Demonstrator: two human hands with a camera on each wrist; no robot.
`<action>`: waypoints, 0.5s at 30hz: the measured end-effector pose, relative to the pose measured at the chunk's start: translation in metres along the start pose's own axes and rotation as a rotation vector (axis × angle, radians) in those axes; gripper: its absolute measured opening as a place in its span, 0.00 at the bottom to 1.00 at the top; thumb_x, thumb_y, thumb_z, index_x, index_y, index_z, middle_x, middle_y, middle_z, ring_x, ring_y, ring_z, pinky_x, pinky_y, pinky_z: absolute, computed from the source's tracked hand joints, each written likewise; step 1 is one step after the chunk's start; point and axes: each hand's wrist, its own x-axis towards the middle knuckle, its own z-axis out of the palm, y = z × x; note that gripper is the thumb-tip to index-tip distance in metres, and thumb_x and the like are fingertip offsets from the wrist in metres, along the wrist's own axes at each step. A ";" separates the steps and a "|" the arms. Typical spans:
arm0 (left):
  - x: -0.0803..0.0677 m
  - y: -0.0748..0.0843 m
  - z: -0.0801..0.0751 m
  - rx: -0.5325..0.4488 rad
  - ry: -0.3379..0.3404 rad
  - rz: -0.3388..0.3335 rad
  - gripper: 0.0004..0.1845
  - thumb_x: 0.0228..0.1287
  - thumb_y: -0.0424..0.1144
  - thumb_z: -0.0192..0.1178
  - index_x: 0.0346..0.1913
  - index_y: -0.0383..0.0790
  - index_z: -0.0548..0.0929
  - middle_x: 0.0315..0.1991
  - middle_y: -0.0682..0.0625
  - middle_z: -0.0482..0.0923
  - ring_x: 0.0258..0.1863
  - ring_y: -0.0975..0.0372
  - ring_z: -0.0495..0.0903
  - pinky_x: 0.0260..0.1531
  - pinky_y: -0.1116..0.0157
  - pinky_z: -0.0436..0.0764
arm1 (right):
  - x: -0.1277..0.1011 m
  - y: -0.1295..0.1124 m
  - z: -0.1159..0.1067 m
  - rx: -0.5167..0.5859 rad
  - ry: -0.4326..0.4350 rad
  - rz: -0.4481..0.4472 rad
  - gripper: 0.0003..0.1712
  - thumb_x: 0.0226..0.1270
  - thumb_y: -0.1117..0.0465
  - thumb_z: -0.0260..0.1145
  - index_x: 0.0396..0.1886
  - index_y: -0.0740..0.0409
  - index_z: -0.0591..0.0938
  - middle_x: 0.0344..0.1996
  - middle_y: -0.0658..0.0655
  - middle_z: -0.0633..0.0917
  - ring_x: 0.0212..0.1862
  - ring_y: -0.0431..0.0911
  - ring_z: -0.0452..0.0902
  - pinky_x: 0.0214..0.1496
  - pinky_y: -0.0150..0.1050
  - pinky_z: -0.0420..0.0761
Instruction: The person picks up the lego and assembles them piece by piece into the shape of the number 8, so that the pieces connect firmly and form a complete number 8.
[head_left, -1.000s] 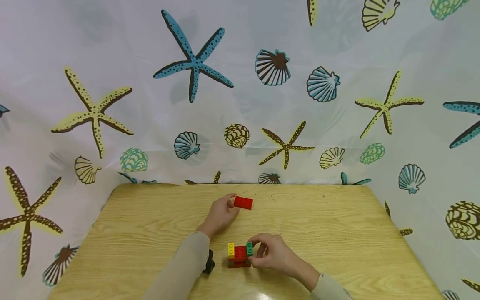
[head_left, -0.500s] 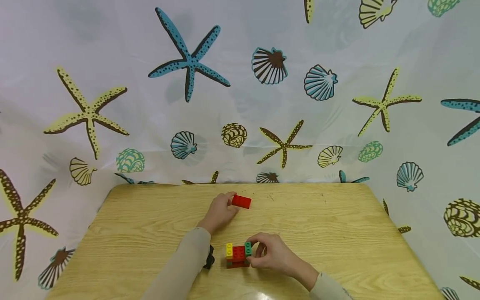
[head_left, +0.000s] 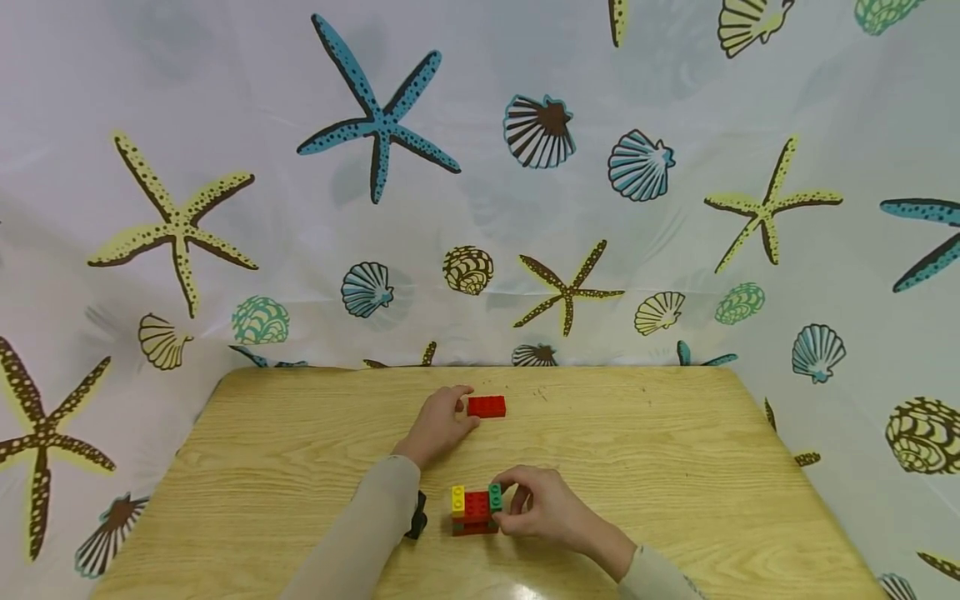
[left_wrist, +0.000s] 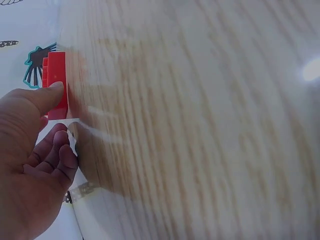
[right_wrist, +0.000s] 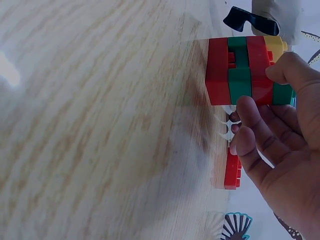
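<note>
On the far part of the table lies a red toy brick (head_left: 487,407). My left hand (head_left: 441,423) reaches to its left end, thumb at the near side and index finger at the far side. A small gap shows at the index finger; in the left wrist view the thumb (left_wrist: 50,97) overlaps the brick's face. Nearer, a built stack of toy bricks (head_left: 476,505) stands on the table, in red and green layers with a yellow and a green brick on top. My right hand (head_left: 543,507) holds its right side, thumb and index finger at the green brick.
A black object (head_left: 417,515) lies left of the stack, partly hidden by the left sleeve (head_left: 367,525). The wooden table (head_left: 637,433) is bordered by a white cloth (head_left: 450,217) printed with starfish and shells.
The red brick sat tilted by the left fingers; now it lies level, its long edges straight across. Both hands are nearly still. The view shifted slightly in the first half second.
</note>
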 end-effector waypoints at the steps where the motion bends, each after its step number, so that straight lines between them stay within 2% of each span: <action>1: -0.001 0.000 0.000 0.008 -0.001 0.009 0.27 0.71 0.41 0.69 0.69 0.37 0.79 0.46 0.43 0.81 0.45 0.54 0.78 0.52 0.52 0.82 | 0.000 0.000 0.000 -0.001 0.000 0.002 0.20 0.66 0.60 0.74 0.56 0.56 0.86 0.36 0.55 0.88 0.32 0.31 0.80 0.35 0.29 0.81; 4: -0.004 0.001 -0.002 0.020 -0.006 0.025 0.23 0.73 0.40 0.68 0.66 0.35 0.81 0.49 0.42 0.82 0.49 0.52 0.80 0.55 0.51 0.82 | 0.000 0.000 0.000 -0.003 -0.001 0.005 0.19 0.65 0.60 0.75 0.56 0.56 0.86 0.36 0.54 0.88 0.32 0.31 0.80 0.35 0.29 0.81; 8: -0.009 0.004 -0.006 0.003 -0.019 0.016 0.20 0.73 0.40 0.68 0.62 0.35 0.82 0.52 0.41 0.82 0.51 0.51 0.80 0.58 0.49 0.81 | 0.000 0.000 0.000 0.000 -0.005 0.008 0.19 0.65 0.60 0.75 0.56 0.56 0.86 0.37 0.55 0.88 0.32 0.31 0.80 0.35 0.29 0.81; 15: -0.012 0.005 -0.011 -0.034 -0.045 -0.004 0.21 0.74 0.41 0.67 0.64 0.36 0.81 0.56 0.43 0.83 0.53 0.53 0.80 0.61 0.50 0.81 | 0.001 -0.001 0.000 0.000 -0.004 0.016 0.19 0.65 0.61 0.75 0.56 0.56 0.86 0.39 0.55 0.88 0.32 0.31 0.80 0.36 0.29 0.81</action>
